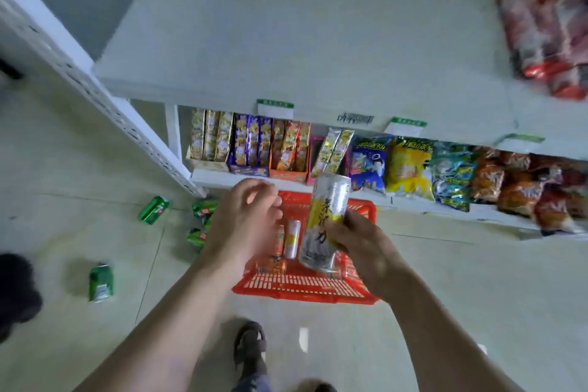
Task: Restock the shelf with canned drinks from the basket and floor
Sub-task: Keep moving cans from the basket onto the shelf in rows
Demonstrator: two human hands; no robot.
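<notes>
Overhead, tall can point(324, 223) in right hand point(359, 248), above basket point(305, 288).

Large black Chinese characters on can point(324, 219)

We see a tall can point(324, 219) in silver with a yellow band and dark lettering. Below it sits a bright red-orange basket point(305, 288) with a slatted lattice pattern, holding a silver-and-yellow can point(292, 239) and orange cans point(276, 264). Green cans point(153, 210) lie on the pale greenish-grey tiled floor point(95, 232). The shelf point(302, 41) is off-white, with green-topped white labels point(275, 108). Snack packs point(410, 165) show yellow, blue, orange, teal and red.
</notes>
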